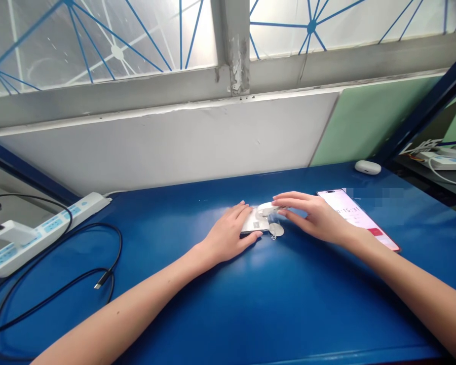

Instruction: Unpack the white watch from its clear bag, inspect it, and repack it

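My left hand (230, 233) lies flat with fingers stretched out on a small white card or packet (255, 223) on the blue table (220, 304). My right hand (311, 215) reaches in from the right, its fingertips pinching a small white piece (266, 207) at the top of the packet. A small round silvery disc (276, 230) lies just below, between the two hands.
A phone (359, 215) with a lit screen lies right of my right hand. A white earbud case (368, 167) sits at the back right. A white power strip (41, 230) and black cables (99, 276) lie at the left. A wall and window rise behind.
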The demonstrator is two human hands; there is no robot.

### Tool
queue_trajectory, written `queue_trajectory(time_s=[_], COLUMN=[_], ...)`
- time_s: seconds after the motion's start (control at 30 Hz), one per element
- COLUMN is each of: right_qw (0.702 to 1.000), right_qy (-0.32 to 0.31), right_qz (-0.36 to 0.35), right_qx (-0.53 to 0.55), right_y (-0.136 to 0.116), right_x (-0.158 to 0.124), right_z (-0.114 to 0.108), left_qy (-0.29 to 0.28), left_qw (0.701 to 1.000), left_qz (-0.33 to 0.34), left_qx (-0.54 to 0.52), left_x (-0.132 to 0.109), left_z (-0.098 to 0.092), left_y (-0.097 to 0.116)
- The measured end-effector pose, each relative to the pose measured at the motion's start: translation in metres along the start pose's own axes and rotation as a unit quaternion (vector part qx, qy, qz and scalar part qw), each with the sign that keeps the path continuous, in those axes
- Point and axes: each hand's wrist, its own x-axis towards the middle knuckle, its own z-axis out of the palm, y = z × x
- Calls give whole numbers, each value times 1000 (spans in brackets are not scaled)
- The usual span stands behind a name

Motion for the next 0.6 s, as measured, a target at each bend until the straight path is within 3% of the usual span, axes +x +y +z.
queue_trajectory(time_s=[0.23,0.43,0.6], right_qw=[998,997,1000], right_qy=[-54,-63,10], right_qz=[7,13,12], right_qx=[-37,-35,9], right_y=[15,24,12], right_x=[0,-1,0], right_z=[-17,-25,-8], left_qy=[-15,-10,40], left_qw=[999,996,994], left_qz=[8,12,45], left_qx=[41,88,93], left_x=[0,0,-1], left_z=[-1,0,1], left_y=[2,-2,-4])
